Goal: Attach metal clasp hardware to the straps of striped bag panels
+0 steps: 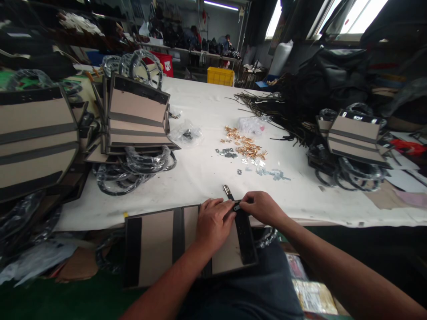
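A bag panel (156,249), beige with dark bands and a dark border, lies open across my lap against the table edge. My left hand (213,224) presses on its upper part, the fingers closed together over the far edge. Beside those fingertips my right hand (262,208) pinches a small metal plate (236,207) at the panel's dark end strip (246,238). A short dark strap with a shiny metal clasp (227,191) sticks out past the panel's far edge, just beyond both hands. What lies beneath my left fingers is hidden.
Gold-coloured fittings (248,146) and flat silver plates (275,174) lie loose on the white table (200,178). Stacked bag panels (138,106) with plastic-wrapped handles (147,162) stand left; more panels (355,129) stand right. Dark straps (283,111) and a yellow crate (220,76) are farther back.
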### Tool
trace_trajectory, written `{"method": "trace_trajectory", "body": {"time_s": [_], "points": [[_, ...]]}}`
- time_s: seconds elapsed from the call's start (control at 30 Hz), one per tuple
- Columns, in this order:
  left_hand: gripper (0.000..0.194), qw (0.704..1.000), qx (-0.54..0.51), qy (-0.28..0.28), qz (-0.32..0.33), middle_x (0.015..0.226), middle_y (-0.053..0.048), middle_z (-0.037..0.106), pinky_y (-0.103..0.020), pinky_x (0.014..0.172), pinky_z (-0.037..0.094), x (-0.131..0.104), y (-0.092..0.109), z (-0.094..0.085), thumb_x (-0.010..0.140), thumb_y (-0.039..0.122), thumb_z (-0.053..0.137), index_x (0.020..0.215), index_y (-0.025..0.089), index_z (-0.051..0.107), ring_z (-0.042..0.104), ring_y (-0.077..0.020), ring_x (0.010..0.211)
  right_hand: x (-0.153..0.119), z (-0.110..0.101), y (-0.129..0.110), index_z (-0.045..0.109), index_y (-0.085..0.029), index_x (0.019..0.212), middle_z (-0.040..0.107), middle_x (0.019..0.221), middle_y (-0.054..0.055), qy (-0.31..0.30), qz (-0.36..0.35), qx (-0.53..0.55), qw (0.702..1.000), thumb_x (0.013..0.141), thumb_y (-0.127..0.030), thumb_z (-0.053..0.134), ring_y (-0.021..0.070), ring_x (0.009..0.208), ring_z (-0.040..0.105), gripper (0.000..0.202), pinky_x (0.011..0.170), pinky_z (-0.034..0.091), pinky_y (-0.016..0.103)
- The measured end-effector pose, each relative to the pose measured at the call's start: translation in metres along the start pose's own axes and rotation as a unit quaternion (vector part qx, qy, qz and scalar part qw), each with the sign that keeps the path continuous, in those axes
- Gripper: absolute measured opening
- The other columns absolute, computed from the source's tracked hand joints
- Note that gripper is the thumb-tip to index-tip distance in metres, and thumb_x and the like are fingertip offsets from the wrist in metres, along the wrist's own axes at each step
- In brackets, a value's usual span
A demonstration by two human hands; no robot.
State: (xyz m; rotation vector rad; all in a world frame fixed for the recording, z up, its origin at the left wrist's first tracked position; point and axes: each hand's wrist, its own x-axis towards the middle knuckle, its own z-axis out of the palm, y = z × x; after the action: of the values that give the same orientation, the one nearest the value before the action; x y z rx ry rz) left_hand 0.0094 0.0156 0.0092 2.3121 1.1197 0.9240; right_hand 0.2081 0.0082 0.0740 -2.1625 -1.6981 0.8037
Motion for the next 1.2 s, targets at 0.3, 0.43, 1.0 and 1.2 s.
{"method": "trace_trajectory", "body": {"time_s": [0.3, 0.43, 1.0, 1.2], "points": [[0.031, 1.0, 0.007, 0.01, -0.009, 0.125, -0.001, 0.079, -0.051, 0.108, 0.046, 0.002, 0.002, 0.001, 0.095, 0.023, 0.072, 0.126, 0.031, 0.075, 0.067, -0.0264, 0.118, -0.001, 0.0, -0.003, 0.073, -0.021, 0.072, 0.071, 0.066, 0.002, -0.017, 0.032, 0.028, 0.999, 0.079, -0.029, 0.062, 0.0182, 0.069, 0.064, 0.015, 0.064, 0.04, 0.027], [0.028, 1.0, 0.007, 0.013, -0.015, 0.123, -0.001, 0.079, -0.052, 0.105, 0.047, 0.004, 0.005, 0.001, 0.097, 0.026, 0.07, 0.123, 0.033, 0.077, 0.067, -0.027, 0.116, -0.003, 0.0, -0.006, 0.07, -0.021, 0.07, 0.07, 0.065, 0.002, -0.01, 0.04, 0.024, 0.999, 0.079, -0.027, 0.061, 0.0179, 0.067, 0.062, 0.014, 0.063, 0.04, 0.028], [0.025, 1.0, -0.008, 0.009, -0.006, 0.126, 0.0, 0.078, -0.052, 0.107, 0.044, 0.001, 0.0, 0.003, 0.098, 0.028, 0.07, 0.121, 0.034, 0.077, 0.066, -0.0263, 0.118, 0.001, 0.006, -0.008, 0.069, -0.022, 0.071, 0.068, 0.065, 0.001, -0.028, 0.024, -0.04, 0.999, 0.082, -0.029, 0.062, 0.0183, 0.069, 0.061, 0.015, 0.063, 0.039, 0.027], [0.02, 1.0, -0.001, 0.006, -0.01, 0.124, 0.0, 0.079, -0.053, 0.105, 0.044, 0.002, 0.001, 0.003, 0.102, 0.032, 0.065, 0.115, 0.035, 0.08, 0.065, -0.026, 0.116, -0.01, 0.012, 0.001, 0.074, -0.025, 0.097, 0.077, 0.086, 0.002, 0.01, -0.018, -0.053, 0.998, 0.089, -0.034, 0.064, 0.0191, 0.077, 0.068, 0.016, 0.071, 0.044, 0.028]]}}
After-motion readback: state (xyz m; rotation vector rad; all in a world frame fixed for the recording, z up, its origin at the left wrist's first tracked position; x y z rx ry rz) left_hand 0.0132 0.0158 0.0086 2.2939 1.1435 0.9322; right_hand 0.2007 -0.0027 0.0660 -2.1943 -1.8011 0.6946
